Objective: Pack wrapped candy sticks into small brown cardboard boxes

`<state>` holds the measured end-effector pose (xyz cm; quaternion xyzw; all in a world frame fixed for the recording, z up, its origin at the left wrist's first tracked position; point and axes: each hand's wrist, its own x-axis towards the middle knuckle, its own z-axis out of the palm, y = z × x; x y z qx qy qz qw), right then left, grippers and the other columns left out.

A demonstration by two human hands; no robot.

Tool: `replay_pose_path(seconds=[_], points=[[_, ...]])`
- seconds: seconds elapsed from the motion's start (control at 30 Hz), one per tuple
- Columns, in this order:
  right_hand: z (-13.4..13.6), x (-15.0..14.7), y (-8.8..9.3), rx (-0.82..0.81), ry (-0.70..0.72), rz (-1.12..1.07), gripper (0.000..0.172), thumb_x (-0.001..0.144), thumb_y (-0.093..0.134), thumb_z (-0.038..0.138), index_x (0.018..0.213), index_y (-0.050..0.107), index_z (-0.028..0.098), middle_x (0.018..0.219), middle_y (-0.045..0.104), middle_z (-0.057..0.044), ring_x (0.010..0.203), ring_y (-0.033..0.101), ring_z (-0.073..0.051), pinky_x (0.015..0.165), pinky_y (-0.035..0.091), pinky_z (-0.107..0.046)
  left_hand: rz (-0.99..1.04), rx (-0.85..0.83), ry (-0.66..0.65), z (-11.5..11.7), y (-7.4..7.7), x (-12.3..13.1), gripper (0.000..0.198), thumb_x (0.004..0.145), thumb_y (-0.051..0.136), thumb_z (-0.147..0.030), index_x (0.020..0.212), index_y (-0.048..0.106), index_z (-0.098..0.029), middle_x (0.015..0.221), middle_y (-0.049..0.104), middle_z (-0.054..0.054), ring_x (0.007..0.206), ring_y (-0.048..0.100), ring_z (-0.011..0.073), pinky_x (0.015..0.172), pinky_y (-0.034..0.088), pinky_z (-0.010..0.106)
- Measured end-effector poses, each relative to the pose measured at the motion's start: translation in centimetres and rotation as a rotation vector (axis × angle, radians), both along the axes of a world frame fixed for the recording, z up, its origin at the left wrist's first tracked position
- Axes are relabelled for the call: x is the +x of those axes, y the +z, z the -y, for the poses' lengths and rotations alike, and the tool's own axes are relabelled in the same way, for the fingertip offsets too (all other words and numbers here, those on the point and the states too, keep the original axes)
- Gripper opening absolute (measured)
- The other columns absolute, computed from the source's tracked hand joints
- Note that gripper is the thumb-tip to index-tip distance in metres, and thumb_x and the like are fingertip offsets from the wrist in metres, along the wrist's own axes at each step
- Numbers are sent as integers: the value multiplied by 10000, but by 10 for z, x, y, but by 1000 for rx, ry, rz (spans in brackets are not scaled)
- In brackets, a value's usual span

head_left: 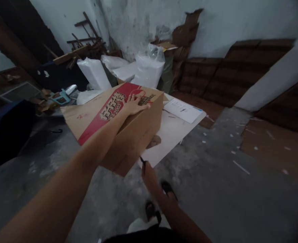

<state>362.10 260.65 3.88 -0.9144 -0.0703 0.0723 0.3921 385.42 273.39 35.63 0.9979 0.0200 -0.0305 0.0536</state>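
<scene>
Left hand [133, 105]: fingers spread flat atop carton [139, 135], gripping nothing
Right hand [149, 172]: fingers closed around dark tool [143, 161]
Tool tip: toward carton's lower edge, contact unclear

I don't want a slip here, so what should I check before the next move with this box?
1. Left hand braced on the cardboard box: ok, resting on its printed top.
2. Right hand gripping the dark tool: ok.
3. Left hand away from the tool: ok, well apart.
4. Tool tip touching the box: cannot tell.
5. Box fully supported underneath: cannot tell, underside hidden.
</scene>
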Motion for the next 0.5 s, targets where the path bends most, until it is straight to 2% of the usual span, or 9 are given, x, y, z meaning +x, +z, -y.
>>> replay_pose_path(seconds=[0.13,0.2,0.3,0.33,0.4,0.5], points=[[69,126,-3,-118,-242,23,357,916,297,170,1134,552,49,1001,644,-204,912,635,-261,768,438,-338,10,-14,7,-2,1,1,1081,698,231,-940,1568,178,-300,1632,52,174,1509,6,367,1141,-15,664],[93,179,-3,-136,-265,59,385,856,334,136,1132,578,25,1040,622,-255,993,616,-300,837,439,-394,6,-29,10,-2,3,0,1087,687,224,-950,1566,177,-312,1631,45,172,1509,3,362,1139,-23,662],[100,242,7,-98,-195,144,447,829,431,204,1228,572,58,1228,572,-261,1173,545,-324,948,420,-450,-13,-50,7,-2,6,0,1114,675,245,-957,1567,181,-292,1628,26,176,1510,0,352,1141,-25,658],[96,258,12,-36,-165,186,491,840,455,258,1286,540,72,1304,540,-246,1230,511,-313,986,412,-448,-23,-52,5,-1,7,0,1118,677,249,-956,1567,183,-283,1627,24,177,1511,-1,346,1143,-25,654],[84,285,24,188,-109,256,585,858,483,390,1359,482,90,1381,501,-215,1279,479,-281,1030,406,-431,-30,-50,5,0,9,0,1096,696,252,-943,1567,184,-281,1627,24,169,1512,-4,338,1149,-21,647],[67,307,34,590,-72,246,630,835,516,524,1319,511,120,1330,554,-187,1215,526,-257,1032,413,-425,-25,-43,7,3,11,1,1053,725,266,-920,1563,202,-286,1631,23,142,1509,-8,351,1153,-32,642]])
